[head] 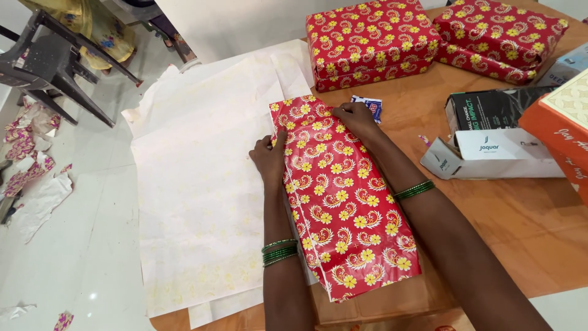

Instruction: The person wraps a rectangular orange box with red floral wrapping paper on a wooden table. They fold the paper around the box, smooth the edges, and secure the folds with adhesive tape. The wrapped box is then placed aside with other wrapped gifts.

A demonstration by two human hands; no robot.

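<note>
Both hands press flat on a box half covered in red wrapping paper (340, 196) printed with yellow flowers. Left hand (269, 160) lies against the box's left edge, fingers curled over the paper fold and thumb on top, pinning the sheet rather than clasping anything. Right hand (356, 117) rests on the far end of the box, fingers spread narrow and pressing the paper down at the far corner. Green bangles sit on each wrist. That box lies in the middle of a wooden table (527, 227), running from near to far, with its brown cardboard showing at the near end where the paper stops.

Left of the box, the pale underside of the wrapping sheet (196, 184) spreads wide over the table's left edge. Just beyond the right hand lies a small blue and white packet (369, 107). Two finished red-wrapped parcels (370, 40) (499, 37) stand at the far side, side by side. At the right sit an open white carton (490, 156) and an orange box (560, 129). On the floor at far left are a grey plastic chair (52, 61) and torn paper scraps (27, 165)
</note>
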